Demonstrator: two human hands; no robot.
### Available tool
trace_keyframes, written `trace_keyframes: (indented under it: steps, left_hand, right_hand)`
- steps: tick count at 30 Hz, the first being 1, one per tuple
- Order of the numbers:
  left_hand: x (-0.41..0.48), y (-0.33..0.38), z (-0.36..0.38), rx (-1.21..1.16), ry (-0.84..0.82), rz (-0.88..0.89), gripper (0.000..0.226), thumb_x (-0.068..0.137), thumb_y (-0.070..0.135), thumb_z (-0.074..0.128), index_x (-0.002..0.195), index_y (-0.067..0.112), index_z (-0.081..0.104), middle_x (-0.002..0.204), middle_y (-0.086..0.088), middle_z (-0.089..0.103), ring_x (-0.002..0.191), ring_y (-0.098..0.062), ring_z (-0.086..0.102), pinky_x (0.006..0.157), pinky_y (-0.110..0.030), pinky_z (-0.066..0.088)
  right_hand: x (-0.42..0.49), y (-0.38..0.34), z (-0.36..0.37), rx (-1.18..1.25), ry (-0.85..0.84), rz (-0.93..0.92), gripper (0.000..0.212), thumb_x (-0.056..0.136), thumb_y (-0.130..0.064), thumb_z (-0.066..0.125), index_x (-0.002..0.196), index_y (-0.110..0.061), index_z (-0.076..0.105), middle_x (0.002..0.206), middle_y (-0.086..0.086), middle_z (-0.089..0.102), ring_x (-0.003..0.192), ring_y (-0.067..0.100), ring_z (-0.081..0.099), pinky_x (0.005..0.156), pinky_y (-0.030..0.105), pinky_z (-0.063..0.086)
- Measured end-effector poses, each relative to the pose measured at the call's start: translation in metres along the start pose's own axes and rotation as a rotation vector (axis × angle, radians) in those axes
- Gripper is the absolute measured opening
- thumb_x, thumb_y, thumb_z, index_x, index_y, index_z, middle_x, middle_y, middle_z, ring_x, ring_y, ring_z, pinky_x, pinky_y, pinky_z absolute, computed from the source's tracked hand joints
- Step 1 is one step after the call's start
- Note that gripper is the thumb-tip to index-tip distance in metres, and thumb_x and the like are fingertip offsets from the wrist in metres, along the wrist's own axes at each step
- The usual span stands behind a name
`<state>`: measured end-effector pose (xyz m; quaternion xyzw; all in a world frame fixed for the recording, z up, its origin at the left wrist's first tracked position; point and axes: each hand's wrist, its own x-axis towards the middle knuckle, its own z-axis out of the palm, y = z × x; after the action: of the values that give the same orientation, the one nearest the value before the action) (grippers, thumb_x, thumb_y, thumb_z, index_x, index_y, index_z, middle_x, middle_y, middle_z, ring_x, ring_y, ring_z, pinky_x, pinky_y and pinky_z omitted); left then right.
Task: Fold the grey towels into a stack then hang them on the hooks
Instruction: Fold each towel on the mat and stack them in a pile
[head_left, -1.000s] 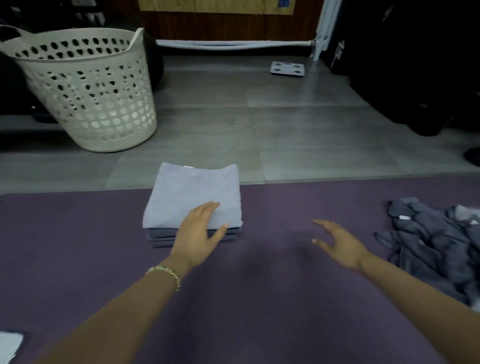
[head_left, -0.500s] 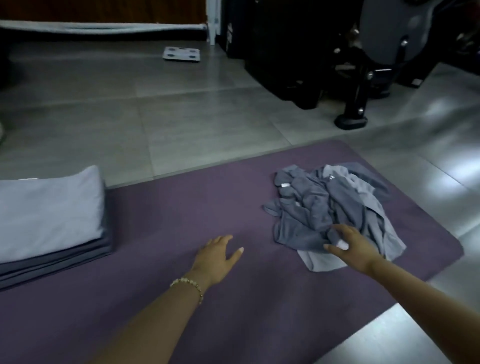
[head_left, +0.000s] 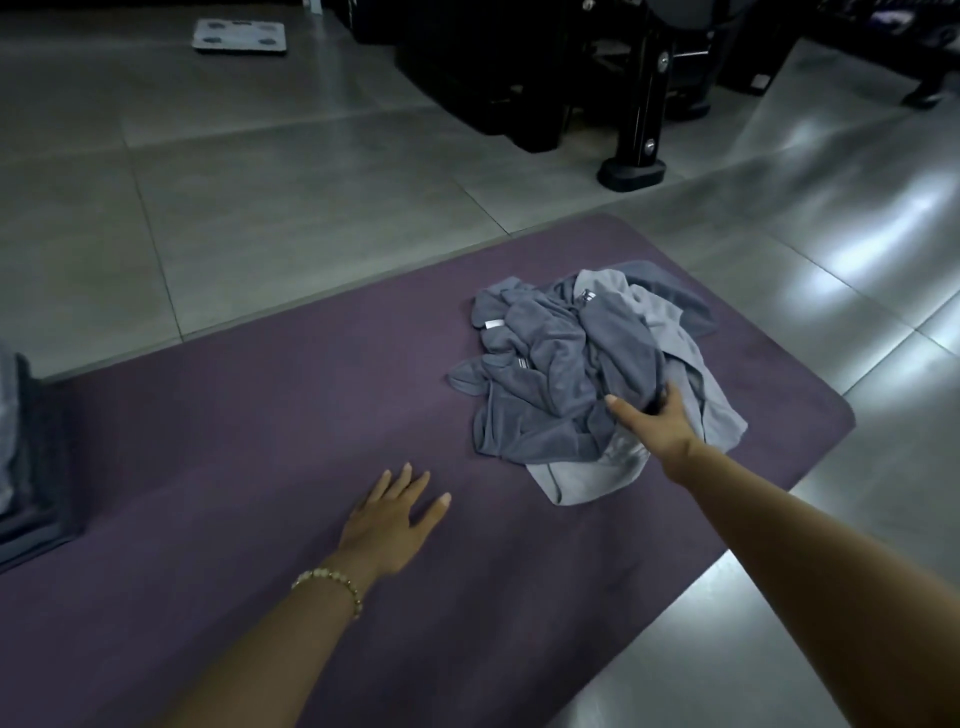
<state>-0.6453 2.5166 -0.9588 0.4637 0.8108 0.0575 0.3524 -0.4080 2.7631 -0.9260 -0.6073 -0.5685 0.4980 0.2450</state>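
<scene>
A crumpled pile of grey towels (head_left: 550, 364) lies on the right part of a purple mat (head_left: 291, 415). My right hand (head_left: 655, 418) reaches into the near side of the pile, thumb and fingers closing around a dark grey towel fold. My left hand (head_left: 395, 519) rests flat on the mat, fingers spread, holding nothing, left of the pile. The folded towel stack (head_left: 26, 457) shows only partly at the left edge of the view. No hooks are visible.
Grey floor tiles surround the mat. A white bathroom scale (head_left: 240, 36) lies on the floor at the back. Black equipment with a post and foot (head_left: 636, 130) stands behind the pile. The mat's right corner (head_left: 841, 415) is near the pile.
The view has swung right, away from the folded stack and basket. My left hand left the stack and came down on the mat. My right hand reached the loose pile and closed on a towel.
</scene>
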Motion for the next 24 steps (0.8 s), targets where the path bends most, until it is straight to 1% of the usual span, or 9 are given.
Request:
trace_keyframes:
  steps: [2, 6, 8, 10, 13, 15, 16, 20, 24]
  left_hand:
    - [0.003, -0.001, -0.004, -0.020, -0.029, -0.002, 0.067, 0.093, 0.065, 0.022, 0.151, 0.034, 0.009, 0.160, 0.011, -0.002, 0.147, -0.013, -0.007, 0.120, -0.036, 0.003]
    - [0.006, -0.002, -0.011, -0.070, -0.077, -0.016, 0.067, 0.093, 0.064, 0.022, 0.151, 0.033, 0.011, 0.160, 0.011, 0.000, 0.147, -0.013, -0.006, 0.120, -0.035, 0.003]
    - [0.005, -0.001, -0.011, -0.070, -0.072, -0.012, 0.066, 0.094, 0.063, 0.023, 0.151, 0.032, 0.012, 0.160, 0.011, 0.000, 0.147, -0.012, -0.006, 0.120, -0.034, 0.003]
    - [0.005, -0.001, -0.011, -0.077, -0.072, -0.008, 0.066, 0.094, 0.062, 0.024, 0.151, 0.031, 0.014, 0.160, 0.010, 0.000, 0.147, -0.012, -0.007, 0.120, -0.034, 0.002]
    - [0.007, -0.004, -0.014, -0.176, -0.090, -0.022, 0.067, 0.094, 0.063, 0.026, 0.151, 0.029, 0.017, 0.159, 0.010, 0.005, 0.147, -0.012, -0.003, 0.120, -0.033, 0.003]
    - [0.003, -0.002, -0.016, -0.327, -0.042, -0.040, 0.069, 0.092, 0.064, 0.029, 0.150, 0.026, 0.024, 0.158, 0.008, 0.018, 0.146, -0.013, 0.010, 0.119, -0.031, 0.008]
    - [-0.001, 0.002, -0.017, -0.443, 0.022, -0.048, 0.067, 0.093, 0.061, 0.032, 0.148, 0.023, 0.029, 0.155, 0.006, 0.026, 0.144, -0.013, 0.020, 0.117, -0.029, 0.013]
    - [-0.047, 0.031, -0.041, -0.832, 0.249, 0.006, 0.048, 0.101, 0.034, 0.036, 0.143, 0.011, 0.038, 0.148, 0.001, 0.039, 0.132, -0.005, 0.033, 0.101, -0.010, 0.019]
    - [-0.109, 0.048, -0.106, -0.841, 0.356, 0.169, 0.045, 0.099, 0.035, 0.036, 0.142, 0.023, 0.036, 0.133, 0.018, 0.039, 0.123, 0.006, 0.032, 0.081, 0.011, 0.023]
  right_hand:
    - [0.002, -0.001, 0.005, 0.032, -0.002, 0.030, 0.118, 0.052, -0.056, 0.086, 0.147, -0.020, 0.025, 0.144, 0.003, 0.044, 0.130, 0.025, 0.046, 0.107, 0.046, 0.041]
    - [0.005, -0.014, 0.012, -0.243, 0.067, 0.149, 0.091, 0.059, -0.071, 0.071, 0.130, -0.017, 0.052, 0.141, 0.012, 0.044, 0.129, 0.035, 0.043, 0.108, 0.049, 0.037]
    - [0.006, -0.018, 0.014, -0.339, 0.086, 0.089, 0.065, 0.066, -0.071, 0.066, 0.103, -0.017, 0.065, 0.137, 0.014, 0.045, 0.126, 0.036, 0.044, 0.108, 0.050, 0.036]
    - [0.000, -0.027, 0.021, -0.244, 0.057, -0.054, 0.056, 0.068, -0.065, 0.070, 0.083, -0.012, 0.064, 0.115, 0.015, 0.061, 0.105, 0.033, 0.059, 0.095, 0.050, 0.048]
    - [-0.026, -0.048, 0.033, -0.019, -0.005, -0.144, 0.026, 0.084, -0.025, 0.071, 0.097, -0.004, 0.060, 0.092, 0.007, 0.066, 0.086, 0.021, 0.063, 0.077, 0.031, 0.055]
    - [-0.049, -0.063, 0.040, 0.018, -0.050, -0.231, 0.021, 0.086, -0.019, 0.069, 0.100, -0.006, 0.060, 0.087, 0.000, 0.065, 0.080, 0.010, 0.062, 0.066, 0.015, 0.053]
    - [-0.061, -0.071, 0.043, 0.038, -0.083, -0.251, 0.023, 0.086, -0.020, 0.069, 0.100, -0.005, 0.059, 0.086, 0.000, 0.065, 0.079, 0.008, 0.063, 0.065, 0.013, 0.053]
    - [-0.109, -0.113, 0.054, 0.108, -0.258, -0.273, 0.031, 0.086, -0.023, 0.069, 0.109, -0.005, 0.056, 0.099, 0.006, 0.068, 0.091, 0.018, 0.067, 0.079, 0.030, 0.057]
    - [-0.160, -0.194, 0.058, 0.119, -0.466, -0.385, 0.021, 0.089, -0.014, 0.065, 0.108, -0.011, 0.059, 0.091, 0.003, 0.072, 0.082, 0.013, 0.070, 0.069, 0.023, 0.056]
